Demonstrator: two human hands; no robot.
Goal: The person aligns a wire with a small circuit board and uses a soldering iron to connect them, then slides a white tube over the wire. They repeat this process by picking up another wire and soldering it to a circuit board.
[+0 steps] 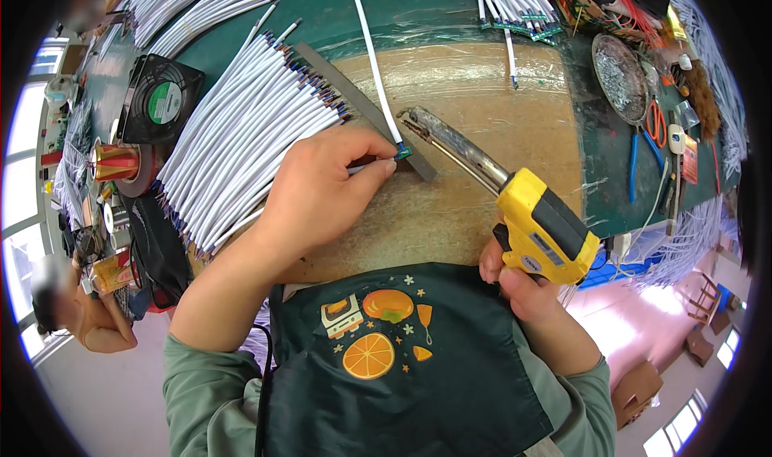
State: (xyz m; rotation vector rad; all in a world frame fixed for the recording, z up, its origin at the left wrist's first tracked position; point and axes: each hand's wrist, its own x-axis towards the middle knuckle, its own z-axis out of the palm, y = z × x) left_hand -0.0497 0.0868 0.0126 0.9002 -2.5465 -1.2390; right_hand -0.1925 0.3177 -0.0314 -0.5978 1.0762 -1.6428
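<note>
My left hand [318, 184] is closed, thumb and forefinger pinching a white cable [360, 165] whose tip meets a small green circuit board [404, 153]. Another long white cable [373, 63] runs from the far edge down to that same board. Around its grip my right hand [519, 284] holds a yellow and black soldering gun [547, 228]. The gun's tip points left and sits slightly above and right of the board, apart from it. Beneath the left fingers and board lies a flat grey metal bar [342, 87], set at a slant across a worn brown work board [482, 95].
A big bundle of white cables [241, 127] lies left of my left hand. Further left are a black fan [161, 99] and a solder spool [121, 163]. At right sit a metal dish [619, 75], blue-handled pliers [635, 168] and orange-handled scissors [656, 123]. Another person [88, 312] is at far left.
</note>
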